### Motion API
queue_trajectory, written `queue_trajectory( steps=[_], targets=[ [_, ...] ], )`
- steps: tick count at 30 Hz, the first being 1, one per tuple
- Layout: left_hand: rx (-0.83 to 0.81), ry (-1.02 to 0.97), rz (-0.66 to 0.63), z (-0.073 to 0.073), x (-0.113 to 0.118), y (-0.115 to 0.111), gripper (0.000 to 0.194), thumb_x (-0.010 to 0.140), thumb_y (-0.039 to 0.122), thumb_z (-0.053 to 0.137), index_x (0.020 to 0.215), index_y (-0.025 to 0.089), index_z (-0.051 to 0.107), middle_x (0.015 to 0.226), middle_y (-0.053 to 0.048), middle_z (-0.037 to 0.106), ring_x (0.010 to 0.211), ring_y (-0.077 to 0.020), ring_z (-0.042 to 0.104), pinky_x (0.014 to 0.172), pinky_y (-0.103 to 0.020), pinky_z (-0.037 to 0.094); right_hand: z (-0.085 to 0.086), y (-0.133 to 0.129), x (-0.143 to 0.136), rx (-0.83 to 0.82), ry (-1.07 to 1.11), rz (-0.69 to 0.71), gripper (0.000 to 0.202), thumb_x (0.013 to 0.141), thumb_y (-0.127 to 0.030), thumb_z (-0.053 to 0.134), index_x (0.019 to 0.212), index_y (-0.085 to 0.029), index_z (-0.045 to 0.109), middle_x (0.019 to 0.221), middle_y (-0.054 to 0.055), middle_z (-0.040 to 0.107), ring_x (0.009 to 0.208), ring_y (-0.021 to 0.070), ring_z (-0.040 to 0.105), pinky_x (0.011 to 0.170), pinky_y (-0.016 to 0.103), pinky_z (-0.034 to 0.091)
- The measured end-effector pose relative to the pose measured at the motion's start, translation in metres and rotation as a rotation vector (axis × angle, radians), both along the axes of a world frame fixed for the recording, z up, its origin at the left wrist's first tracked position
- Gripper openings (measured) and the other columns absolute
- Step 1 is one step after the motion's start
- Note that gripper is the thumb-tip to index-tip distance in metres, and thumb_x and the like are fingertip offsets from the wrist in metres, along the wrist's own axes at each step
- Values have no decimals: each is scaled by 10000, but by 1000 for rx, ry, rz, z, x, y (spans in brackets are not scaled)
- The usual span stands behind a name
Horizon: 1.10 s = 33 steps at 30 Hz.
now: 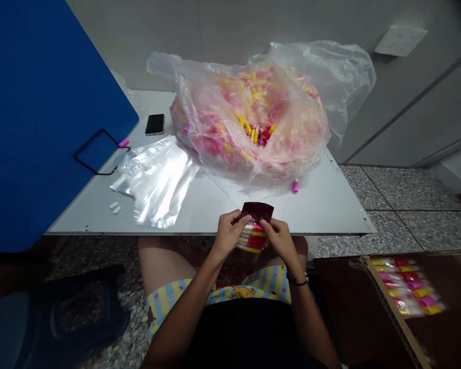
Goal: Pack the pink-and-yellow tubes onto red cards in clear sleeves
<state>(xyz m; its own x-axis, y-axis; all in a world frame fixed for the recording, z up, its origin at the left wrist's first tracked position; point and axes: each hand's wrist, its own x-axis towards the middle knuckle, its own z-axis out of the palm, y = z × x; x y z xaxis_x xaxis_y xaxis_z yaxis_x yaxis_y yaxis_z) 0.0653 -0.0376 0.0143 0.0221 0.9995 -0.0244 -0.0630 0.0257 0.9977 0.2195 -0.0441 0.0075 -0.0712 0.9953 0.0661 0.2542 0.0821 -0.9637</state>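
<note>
At the table's near edge, my left hand (228,233) and my right hand (281,240) are both closed on a small clear packet (251,240). Inside it, short pale sticks with red and yellow ends lie side by side. A dark maroon card or flap (257,210) stands at the packet's top, pinched under both thumbs. Beyond my hands sits a large translucent plastic bag (223,148), its mouth partly open on many loose pieces in pink, yellow and red. Flat clear plastic sleeves (163,182) are fanned out to the left.
A phone (155,124) and two small white pieces (116,208) lie on the white table (211,212). One pink piece (295,185) rests at right. A blue panel (54,113) borders the left. Filled packets (409,287) sit in an open cardboard box (392,318) at lower right.
</note>
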Motion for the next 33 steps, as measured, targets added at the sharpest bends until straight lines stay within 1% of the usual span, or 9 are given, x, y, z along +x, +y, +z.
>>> queue_trajectory(
  steps=[2, 4, 9, 15, 18, 22, 25, 29, 33],
  targets=[
    [-2, 16, 44, -1, 2, -1, 331, 769, 430, 658, 659, 121, 610, 621, 7, 511, 608, -110, 456, 570, -211, 351, 0, 1, 1, 3, -18, 32, 474, 860, -494, 484, 536, -149, 465, 507, -23, 377, 500, 82, 323, 472, 221, 244],
    [-7, 0, 35, 0, 3, 0, 318, 772, 432, 655, 713, 122, 622, 656, 1, 532, 628, -114, 468, 589, -212, 364, 1, 1, 2, 63, -57, -26, 498, 866, -493, 474, 502, -161, 399, 480, -34, 315, 484, 73, 282, 472, 228, 215],
    [-66, -55, -146, 3, 1, 2, 306, 772, 432, 650, 788, 130, 605, 744, -10, 550, 672, -122, 491, 614, -214, 386, 2, 6, 3, 157, -87, -205, 533, 834, -540, 503, 481, -176, 336, 474, -43, 254, 487, 69, 239, 473, 235, 200],
    [-6, -53, 30, 3, 5, 1, 289, 767, 290, 623, 578, 146, 459, 634, 33, 383, 609, -87, 374, 570, -200, 299, -1, 6, 5, -41, -75, -14, 563, 830, -641, 403, 504, -188, 331, 484, -35, 283, 490, 80, 259, 455, 237, 210],
    [-6, -72, 79, 2, 10, -1, 283, 776, 262, 597, 569, 151, 439, 623, 37, 365, 595, -87, 354, 564, -208, 286, -2, 4, 3, -65, -124, 8, 562, 853, -623, 370, 496, -193, 311, 465, -38, 266, 473, 77, 252, 454, 246, 190],
    [57, -56, 74, 4, 11, -3, 281, 802, 289, 597, 590, 149, 479, 639, 33, 381, 615, -91, 363, 582, -213, 294, 1, 7, 4, 36, -159, -26, 556, 858, -600, 382, 484, -196, 301, 452, -41, 253, 463, 73, 235, 466, 256, 181],
    [85, -23, 76, 7, 10, -2, 308, 806, 310, 614, 580, 146, 484, 644, 29, 383, 629, -93, 375, 597, -213, 306, 5, 11, 10, 24, -150, 31, 563, 850, -629, 376, 495, -201, 289, 469, -40, 247, 474, 76, 228, 464, 256, 180],
    [20, -65, 87, 6, 9, -1, 310, 776, 363, 655, 604, 140, 525, 637, 31, 409, 616, -90, 397, 581, -203, 324, 7, 12, 19, -45, -151, 140, 539, 886, -612, 335, 548, -193, 310, 523, -27, 321, 519, 90, 283, 488, 247, 221],
    [-101, -121, 6, 4, 9, 0, 319, 759, 445, 656, 705, 139, 586, 642, 23, 498, 594, -98, 444, 553, -199, 347, 6, 10, 25, -31, -161, 118, 508, 914, -551, 337, 563, -183, 356, 534, -22, 369, 537, 97, 312, 514, 248, 244]
  ],
)
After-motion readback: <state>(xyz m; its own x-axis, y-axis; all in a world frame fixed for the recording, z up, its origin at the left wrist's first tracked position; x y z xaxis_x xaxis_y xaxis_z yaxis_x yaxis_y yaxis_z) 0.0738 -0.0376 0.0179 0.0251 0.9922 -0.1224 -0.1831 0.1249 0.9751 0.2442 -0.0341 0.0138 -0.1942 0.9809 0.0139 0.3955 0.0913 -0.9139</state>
